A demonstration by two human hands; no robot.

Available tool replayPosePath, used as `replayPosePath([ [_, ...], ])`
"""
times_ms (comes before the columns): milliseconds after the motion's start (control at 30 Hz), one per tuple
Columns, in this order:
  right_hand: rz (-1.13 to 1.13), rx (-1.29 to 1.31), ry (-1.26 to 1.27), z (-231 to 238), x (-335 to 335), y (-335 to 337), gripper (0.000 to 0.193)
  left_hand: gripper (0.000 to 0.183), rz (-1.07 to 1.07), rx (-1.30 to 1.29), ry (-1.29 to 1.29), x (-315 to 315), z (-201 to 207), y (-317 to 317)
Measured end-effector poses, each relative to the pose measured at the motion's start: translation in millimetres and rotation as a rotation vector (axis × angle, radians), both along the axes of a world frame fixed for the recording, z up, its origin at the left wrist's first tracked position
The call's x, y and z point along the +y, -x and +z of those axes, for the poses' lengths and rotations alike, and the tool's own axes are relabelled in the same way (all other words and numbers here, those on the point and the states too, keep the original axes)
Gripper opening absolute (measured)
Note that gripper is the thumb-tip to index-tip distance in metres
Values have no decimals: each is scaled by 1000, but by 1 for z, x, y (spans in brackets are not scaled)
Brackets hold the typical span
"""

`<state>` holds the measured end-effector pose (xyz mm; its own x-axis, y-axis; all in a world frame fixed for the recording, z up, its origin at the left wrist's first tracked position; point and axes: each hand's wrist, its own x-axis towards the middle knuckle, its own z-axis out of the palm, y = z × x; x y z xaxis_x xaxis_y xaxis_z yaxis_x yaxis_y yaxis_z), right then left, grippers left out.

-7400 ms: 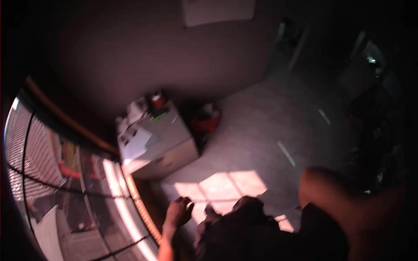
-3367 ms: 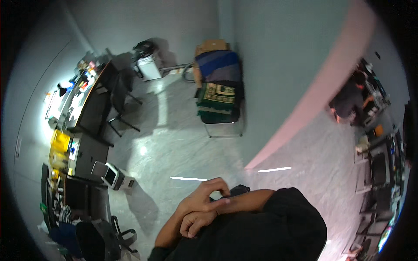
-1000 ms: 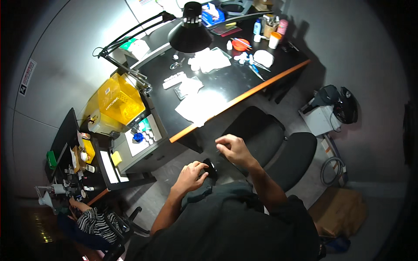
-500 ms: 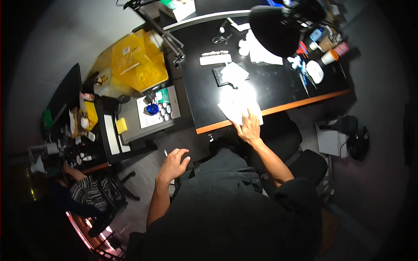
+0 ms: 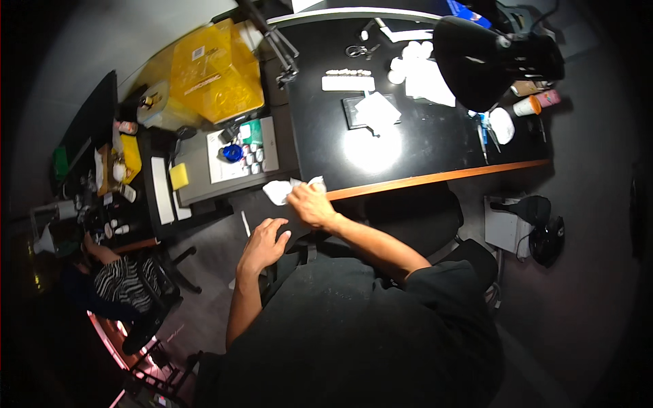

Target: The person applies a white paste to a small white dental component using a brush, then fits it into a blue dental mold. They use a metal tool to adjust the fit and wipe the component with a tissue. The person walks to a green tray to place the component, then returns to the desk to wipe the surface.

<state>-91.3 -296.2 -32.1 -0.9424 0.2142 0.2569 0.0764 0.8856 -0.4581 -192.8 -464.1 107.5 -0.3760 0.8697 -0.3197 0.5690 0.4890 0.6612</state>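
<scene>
My right hand (image 5: 311, 206) is closed on a crumpled white tissue (image 5: 277, 192), just off the left front corner of the black desk. The tissue, which could also be a thin cloth, sticks out on both sides of my fingers. To the lower left, my left hand (image 5: 264, 246) hovers with its fingers loosely curled and thumb apart, and I see nothing in it. A thin white strip (image 5: 245, 223) shows just beyond its fingers; whether the two touch, I cannot tell. On the desk (image 5: 320, 149), a white piece (image 5: 378, 111) lies over a dark flat tray (image 5: 351, 112).
A black lamp (image 5: 476, 64) leans over the desk's right side, near bottles and blue-handled tools (image 5: 483, 129). Scissors (image 5: 356, 51) lie at the back. Left stand a cabinet (image 5: 197, 187) and yellow box (image 5: 218, 75). A black chair (image 5: 415, 214) is at the desk's front. Another person (image 5: 129, 285) sits far left.
My right hand has moved left from the desktop's front edge to beyond its corner, taking the white tissue along, now crumpled. My left hand has barely moved. The view has shifted slightly.
</scene>
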Motion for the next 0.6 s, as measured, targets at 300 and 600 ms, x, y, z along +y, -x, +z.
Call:
replayPosePath([
  [300, -668, 355, 214, 73, 77, -139, 10, 32, -72, -42, 3, 26, -13, 10],
  [600, -1463, 0, -329, 61, 201, -258, 18, 35, -199, 56, -4, 131, 5, 13],
])
